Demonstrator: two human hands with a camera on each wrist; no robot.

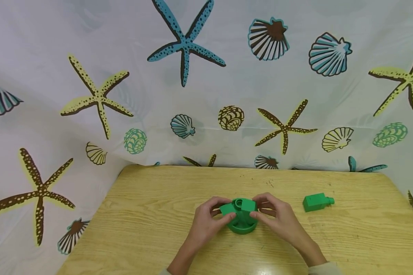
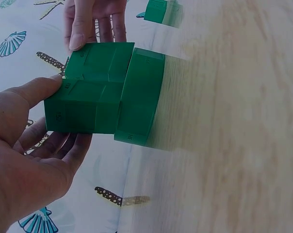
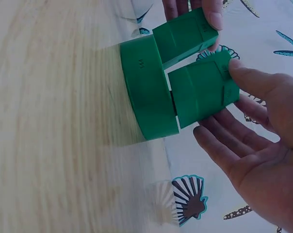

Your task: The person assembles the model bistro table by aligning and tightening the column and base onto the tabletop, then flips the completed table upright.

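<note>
A green round base rests on the table in front of me, with green blocks standing up from it. My left hand holds the left block between thumb and fingers. On the other side, my right hand grips the right block the same way. A round hollow green end shows behind and between these blocks. In the right wrist view, the right block leans outward from the base's curved wall, its lower end inside the rim.
Another green block with a narrow round peg lies on its side to the right of my right hand. The wooden table ends at the back against a hanging cloth printed with starfish and shells.
</note>
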